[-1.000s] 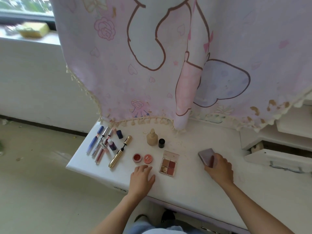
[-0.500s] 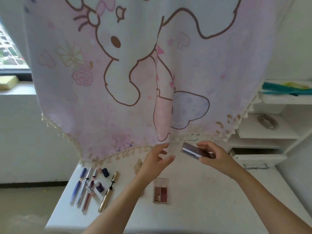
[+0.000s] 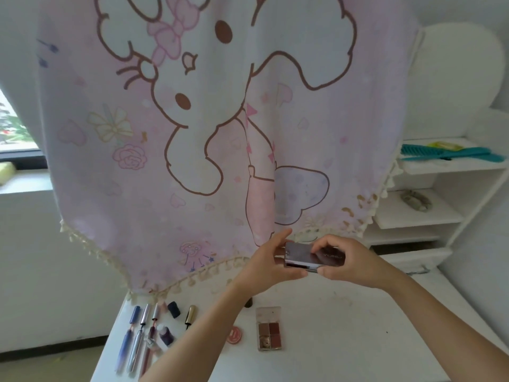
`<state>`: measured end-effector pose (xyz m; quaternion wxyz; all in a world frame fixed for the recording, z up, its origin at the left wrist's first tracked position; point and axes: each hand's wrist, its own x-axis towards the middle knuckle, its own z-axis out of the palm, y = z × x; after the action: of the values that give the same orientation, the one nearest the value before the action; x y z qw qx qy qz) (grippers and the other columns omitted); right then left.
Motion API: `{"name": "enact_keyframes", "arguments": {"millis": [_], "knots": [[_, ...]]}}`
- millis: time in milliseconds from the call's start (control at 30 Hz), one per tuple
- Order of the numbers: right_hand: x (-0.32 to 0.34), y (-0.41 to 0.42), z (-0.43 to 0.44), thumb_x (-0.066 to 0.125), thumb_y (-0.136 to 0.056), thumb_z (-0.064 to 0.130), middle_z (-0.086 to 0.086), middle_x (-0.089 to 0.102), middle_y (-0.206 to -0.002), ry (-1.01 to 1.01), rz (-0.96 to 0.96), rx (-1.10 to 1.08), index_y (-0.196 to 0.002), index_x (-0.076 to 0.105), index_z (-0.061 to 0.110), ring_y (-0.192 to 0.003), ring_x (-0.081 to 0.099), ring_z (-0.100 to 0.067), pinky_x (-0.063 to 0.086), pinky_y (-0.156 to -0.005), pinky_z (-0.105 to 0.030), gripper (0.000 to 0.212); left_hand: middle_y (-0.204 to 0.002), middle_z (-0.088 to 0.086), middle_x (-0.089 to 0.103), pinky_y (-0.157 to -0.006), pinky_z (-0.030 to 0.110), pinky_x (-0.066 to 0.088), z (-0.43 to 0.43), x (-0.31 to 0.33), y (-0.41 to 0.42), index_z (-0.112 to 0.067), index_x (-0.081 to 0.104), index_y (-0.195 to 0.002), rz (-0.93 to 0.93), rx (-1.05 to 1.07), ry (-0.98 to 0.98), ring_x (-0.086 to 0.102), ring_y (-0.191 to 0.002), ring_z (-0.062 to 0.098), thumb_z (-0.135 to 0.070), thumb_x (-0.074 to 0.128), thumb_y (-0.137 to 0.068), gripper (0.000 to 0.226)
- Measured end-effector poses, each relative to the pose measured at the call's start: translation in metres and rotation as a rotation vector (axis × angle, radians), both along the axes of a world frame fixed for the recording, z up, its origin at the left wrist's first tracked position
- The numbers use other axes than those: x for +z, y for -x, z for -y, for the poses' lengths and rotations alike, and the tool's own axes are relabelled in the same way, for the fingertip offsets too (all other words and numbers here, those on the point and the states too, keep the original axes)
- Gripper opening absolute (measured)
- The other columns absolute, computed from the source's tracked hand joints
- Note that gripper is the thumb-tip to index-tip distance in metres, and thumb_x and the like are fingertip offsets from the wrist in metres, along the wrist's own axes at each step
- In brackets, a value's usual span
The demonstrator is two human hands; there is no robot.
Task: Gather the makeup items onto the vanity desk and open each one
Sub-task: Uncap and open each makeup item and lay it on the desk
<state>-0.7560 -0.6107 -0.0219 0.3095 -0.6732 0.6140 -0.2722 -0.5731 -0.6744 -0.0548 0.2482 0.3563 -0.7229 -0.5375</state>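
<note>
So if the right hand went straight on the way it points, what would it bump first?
Probably the left hand, gripping the other end of the grey compact the right hand holds; depth is unclear.

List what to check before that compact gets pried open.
1. Left hand and right hand both grip the compact: ok.
2. Compact lid open: not ok, it lies flat on the base.
3. A thumb on the opening seam: cannot tell.
4. Bare desk right of the eyeshadow palette for setting it down: ok.
5. Eyeshadow palette already open: ok.
</note>
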Motion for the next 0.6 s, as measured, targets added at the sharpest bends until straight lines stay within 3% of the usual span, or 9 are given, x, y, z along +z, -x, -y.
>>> {"name": "enact_keyframes", "arguments": {"millis": [167, 267, 433, 600], "knots": [[-0.004, -0.009, -0.002, 0.064, -0.063, 0.035, 0.01, 0.062, -0.104, 0.001, 0.031, -0.028, -0.088, 0.056, 0.04, -0.095, 0.06, -0.007, 0.047, -0.078, -0.014, 0.027, -0.113, 0.001, 0.057, -0.096, 0.035, 0.05, -0.001, -0.004, -0.009, -0.015, 0.034, -0.139, -0.046, 0.034, -0.091, 0.059, -0.105, 0.018, -0.004, 0.076, -0.071, 0.08], [-0.006, -0.013, -0.007, 0.066, -0.065, 0.035, 0.018, 0.062, -0.103, -0.001, 0.085, -0.047, -0.094, 0.055, 0.041, -0.097, 0.059, 0.001, 0.047, -0.081, -0.011, 0.031, -0.107, -0.005, 0.058, -0.085, 0.022, 0.053, -0.003, -0.003, -0.012, -0.015, 0.04, -0.135, -0.101, 0.065, -0.165, 0.061, -0.094, 0.01, 0.001, 0.075, -0.07, 0.076], [-0.009, -0.015, -0.012, 0.068, -0.082, 0.022, 0.02, 0.054, -0.117, -0.001, 0.142, -0.086, -0.104, 0.046, 0.046, -0.111, 0.051, 0.004, 0.043, -0.093, -0.017, 0.039, -0.101, -0.01, 0.06, -0.077, 0.012, 0.052, -0.007, -0.003, -0.014, -0.01, 0.045, -0.132, -0.156, 0.139, -0.258, 0.061, -0.087, 0.005, 0.002, 0.075, -0.069, 0.071], [-0.008, -0.017, -0.017, 0.066, -0.083, 0.027, 0.022, 0.053, -0.116, -0.035, 0.063, -0.082, -0.107, 0.044, 0.047, -0.107, 0.051, 0.005, 0.044, -0.083, -0.01, 0.038, -0.105, -0.006, 0.063, -0.081, 0.016, 0.053, -0.01, -0.006, -0.018, -0.01, 0.046, -0.131, -0.158, 0.147, -0.276, 0.063, -0.09, 0.007, 0.003, 0.076, -0.068, 0.071]]}}
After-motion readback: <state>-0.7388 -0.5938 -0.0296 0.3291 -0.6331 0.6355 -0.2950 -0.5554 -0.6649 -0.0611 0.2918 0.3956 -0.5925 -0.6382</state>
